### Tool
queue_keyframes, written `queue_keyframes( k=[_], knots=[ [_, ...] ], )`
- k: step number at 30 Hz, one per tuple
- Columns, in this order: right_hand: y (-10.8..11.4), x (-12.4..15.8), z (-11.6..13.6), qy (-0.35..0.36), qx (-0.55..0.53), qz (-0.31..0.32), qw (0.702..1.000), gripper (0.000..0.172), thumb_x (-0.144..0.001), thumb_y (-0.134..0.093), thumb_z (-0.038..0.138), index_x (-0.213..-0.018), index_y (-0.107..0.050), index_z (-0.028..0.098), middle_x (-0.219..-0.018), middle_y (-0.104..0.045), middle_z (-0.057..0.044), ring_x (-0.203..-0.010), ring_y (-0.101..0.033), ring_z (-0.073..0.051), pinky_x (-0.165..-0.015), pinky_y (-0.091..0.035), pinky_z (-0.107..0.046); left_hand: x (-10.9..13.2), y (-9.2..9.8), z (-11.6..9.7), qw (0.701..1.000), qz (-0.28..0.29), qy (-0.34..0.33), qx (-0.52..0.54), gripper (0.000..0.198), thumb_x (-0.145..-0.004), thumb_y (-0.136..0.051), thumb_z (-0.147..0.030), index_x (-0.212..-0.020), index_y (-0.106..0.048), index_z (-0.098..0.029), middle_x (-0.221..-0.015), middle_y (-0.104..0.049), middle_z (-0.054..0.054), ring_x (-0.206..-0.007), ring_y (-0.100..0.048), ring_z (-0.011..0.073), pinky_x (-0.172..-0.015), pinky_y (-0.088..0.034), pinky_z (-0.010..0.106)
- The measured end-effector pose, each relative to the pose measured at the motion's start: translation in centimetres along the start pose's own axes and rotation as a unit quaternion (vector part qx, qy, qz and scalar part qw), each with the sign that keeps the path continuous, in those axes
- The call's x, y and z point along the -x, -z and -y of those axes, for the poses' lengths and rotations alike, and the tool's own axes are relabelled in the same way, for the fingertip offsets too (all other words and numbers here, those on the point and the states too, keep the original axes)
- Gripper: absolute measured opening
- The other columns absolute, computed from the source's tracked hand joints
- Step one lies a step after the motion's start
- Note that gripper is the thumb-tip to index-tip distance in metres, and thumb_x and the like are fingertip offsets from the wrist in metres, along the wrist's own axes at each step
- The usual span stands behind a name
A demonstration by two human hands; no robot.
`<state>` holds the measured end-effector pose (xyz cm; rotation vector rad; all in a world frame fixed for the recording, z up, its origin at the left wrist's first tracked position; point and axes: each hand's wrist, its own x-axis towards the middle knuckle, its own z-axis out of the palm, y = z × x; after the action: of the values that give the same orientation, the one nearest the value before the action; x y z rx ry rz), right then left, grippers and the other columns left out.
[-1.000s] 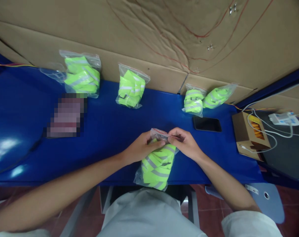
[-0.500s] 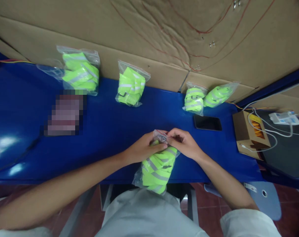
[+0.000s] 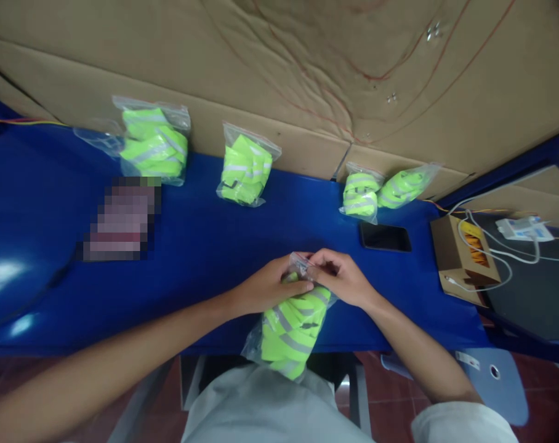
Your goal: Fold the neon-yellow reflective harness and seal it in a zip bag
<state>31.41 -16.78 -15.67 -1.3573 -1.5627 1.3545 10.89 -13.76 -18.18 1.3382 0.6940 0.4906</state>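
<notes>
A clear zip bag (image 3: 291, 335) with folded neon-yellow, grey-striped reflective material in it hangs tilted over the front edge of the blue table. My left hand (image 3: 270, 286) grips the bag's upper left side, thumb across the front. My right hand (image 3: 339, 275) pinches the red-lined zip strip at the top right corner. Both hands are closed on the same bag, close together. Their fingers behind the plastic are partly hidden.
Similar filled bags stand along the cardboard wall (image 3: 168, 80): one at left (image 3: 154, 144), one in the middle (image 3: 246, 169), two at right (image 3: 360, 194). A black phone (image 3: 385, 237) and a cardboard box (image 3: 464, 258) with white cables lie right. A pixelated item (image 3: 122, 218) is at left.
The whole view has shifted slightly, so the table and bags appear a little lower. Both hands keep their hold on the bag, with the right fingers slightly moved along its top.
</notes>
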Motion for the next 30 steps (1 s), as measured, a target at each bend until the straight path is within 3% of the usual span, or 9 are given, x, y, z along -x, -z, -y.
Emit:
queue_keyframes(
  k=[4, 9, 14, 16, 18, 20, 23, 26, 30],
  knots=[
    [0.2, 0.0, -0.1, -0.003, 0.008, 0.009, 1.0, 0.023, -0.089, -0.071, 0.041, -0.084, -0.067, 0.019, -0.076, -0.064, 0.0, -0.067, -0.054, -0.013, -0.063, -0.039, -0.026, -0.1, 0.5, -0.4, 0.999, 0.034, 0.014, 0.025, 0.07, -0.084, -0.078, -0.043, -0.145, -0.051, -0.021, -0.137, -0.066, 0.012, -0.128, -0.062, 0.0288, -0.109, -0.046, 0.044],
    [-0.6, -0.1, -0.2, -0.001, -0.023, 0.017, 1.0, 0.026, -0.09, -0.071, 0.045, -0.095, -0.068, 0.02, -0.085, -0.068, -0.002, -0.071, -0.059, -0.014, -0.067, -0.044, -0.028, 0.0, 1.3, -1.1, 0.994, 0.073, 0.058, 0.056, 0.087, -0.074, -0.086, -0.036, -0.15, -0.046, -0.022, -0.136, -0.066, 0.013, -0.123, -0.064, 0.03, -0.102, -0.051, 0.043],
    [-0.9, -0.1, -0.6, 0.011, -0.064, 0.006, 0.998, 0.027, -0.089, -0.072, 0.045, -0.09, -0.066, 0.018, -0.083, -0.067, -0.002, -0.073, -0.06, -0.014, -0.068, -0.045, -0.027, -0.1, 1.7, -1.2, 0.991, 0.057, 0.107, 0.054, 0.106, -0.071, -0.089, -0.037, -0.159, -0.032, -0.022, -0.134, -0.067, 0.016, -0.119, -0.066, 0.0288, -0.096, -0.053, 0.04],
    [-0.8, -0.1, -0.7, 0.012, -0.085, 0.007, 0.996, 0.029, -0.09, -0.071, 0.046, -0.091, -0.065, 0.018, -0.083, -0.067, -0.001, -0.074, -0.06, -0.014, -0.068, -0.045, -0.027, -0.1, 2.2, -1.6, 0.991, 0.069, 0.111, 0.036, 0.091, -0.076, -0.085, -0.043, -0.153, -0.044, -0.02, -0.123, -0.072, 0.015, -0.11, -0.069, 0.0275, -0.09, -0.054, 0.037],
    [-0.9, 0.0, -0.7, 0.022, -0.101, 0.007, 0.995, 0.029, -0.092, -0.069, 0.047, -0.093, -0.063, 0.018, -0.084, -0.066, -0.001, -0.075, -0.06, -0.014, -0.07, -0.045, -0.027, 0.0, 2.8, -2.3, 0.991, 0.087, 0.098, 0.0, 0.063, -0.085, -0.075, -0.05, -0.136, -0.062, -0.016, -0.111, -0.076, 0.012, -0.099, -0.07, 0.0247, -0.084, -0.054, 0.033],
    [-1.0, 0.1, -0.7, 0.036, -0.098, 0.013, 0.994, 0.028, -0.094, -0.067, 0.046, -0.095, -0.062, 0.019, -0.085, -0.065, 0.0, -0.075, -0.058, -0.013, -0.07, -0.044, -0.026, 0.2, 3.5, -3.1, 0.992, 0.09, 0.071, -0.053, 0.048, -0.091, -0.067, -0.054, -0.116, -0.073, -0.014, -0.101, -0.077, 0.009, -0.088, -0.068, 0.0205, -0.077, -0.051, 0.028],
    [-1.3, 0.2, -0.7, 0.058, -0.061, 0.016, 0.996, 0.024, -0.096, -0.065, 0.044, -0.096, -0.061, 0.02, -0.086, -0.063, 0.001, -0.073, -0.055, -0.011, -0.067, -0.042, -0.025, 0.5, 4.1, -3.7, 0.986, 0.08, 0.032, -0.142, 0.041, -0.094, -0.063, -0.052, -0.101, -0.077, -0.014, -0.089, -0.075, 0.004, -0.075, -0.062, 0.0141, -0.066, -0.043, 0.022],
    [-1.6, 0.2, -0.8, 0.062, -0.03, -0.003, 0.998, 0.024, -0.094, -0.067, 0.043, -0.096, -0.061, 0.02, -0.084, -0.063, 0.002, -0.073, -0.056, -0.011, -0.067, -0.042, -0.025, 0.6, 3.8, -3.7, 0.979, 0.102, 0.034, -0.173, 0.04, -0.096, -0.061, -0.051, -0.094, -0.078, -0.014, -0.08, -0.072, 0.002, -0.067, -0.058, 0.0114, -0.061, -0.037, 0.021],
    [-1.6, 0.2, -0.9, 0.064, -0.025, -0.003, 0.998, 0.026, -0.094, -0.066, 0.045, -0.091, -0.061, 0.019, -0.079, -0.062, 0.001, -0.071, -0.055, -0.012, -0.065, -0.042, -0.025, 0.4, 3.2, -3.3, 0.977, 0.134, 0.054, -0.159, 0.04, -0.097, -0.059, -0.049, -0.098, -0.079, -0.015, -0.092, -0.077, 0.004, -0.077, -0.064, 0.0144, -0.068, -0.043, 0.022]
  ],
)
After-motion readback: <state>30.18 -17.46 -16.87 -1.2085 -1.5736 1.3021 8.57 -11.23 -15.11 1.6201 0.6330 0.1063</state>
